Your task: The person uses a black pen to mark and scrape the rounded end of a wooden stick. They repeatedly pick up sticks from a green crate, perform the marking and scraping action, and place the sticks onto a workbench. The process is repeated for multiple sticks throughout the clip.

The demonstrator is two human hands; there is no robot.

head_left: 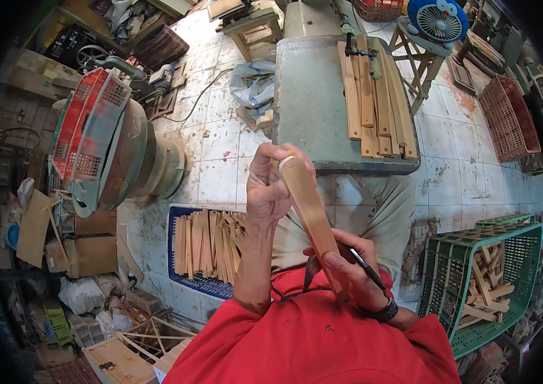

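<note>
A wooden slat [314, 217] with a rounded far end slants across in front of my red shirt. My left hand [270, 185] is closed around that far end. Something small and pale shows between its fingers and the wood, too small to name. Lower down, my right hand [356, 272] grips the near part of the slat, thumb on top. A slim dark pen-like stick [369, 271] lies along the same hand, above a black wristband. Ahead, several long wooden slats [380, 96] lie side by side on the green-grey machine table [306, 102].
A blue crate [175, 253] of upright slats stands at my left, a green crate [441, 288] of wood pieces at my right. A large round machine [150, 153] carries a red basket [83, 125]. A blue fan [438, 22] sits on a stool, near a brown crate [508, 118].
</note>
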